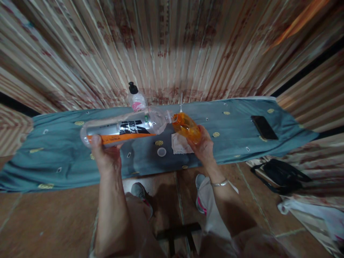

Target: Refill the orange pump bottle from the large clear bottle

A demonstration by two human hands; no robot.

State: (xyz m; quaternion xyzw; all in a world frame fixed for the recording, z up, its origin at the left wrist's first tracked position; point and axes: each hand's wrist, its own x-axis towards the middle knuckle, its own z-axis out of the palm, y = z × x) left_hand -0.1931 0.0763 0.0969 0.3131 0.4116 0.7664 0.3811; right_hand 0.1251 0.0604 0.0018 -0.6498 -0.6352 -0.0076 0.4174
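My left hand [109, 156] is wrapped round a large clear plastic bottle [129, 127] with a silver, black and orange label. That bottle lies almost level, its uncapped neck pointing right. In my right hand [204, 145] is a smaller orange translucent bottle [185, 126], tilted so its mouth meets the clear bottle's mouth. Whether liquid passes between them I cannot tell. Below the mouths, a round whitish cap [161, 152] and a folded white tissue [181, 144] lie on the cloth. Behind the orange bottle a thin white pump tube [181, 102] shows in part.
A blue-green patterned cloth [67, 157] covers the narrow table. Toward the back stands a pump bottle [137, 99] with a black top. A dark phone [264, 127] lies at the right. Striped curtains [161, 53] hang behind, and a black bag [282, 173] sits beyond the table's right front edge.
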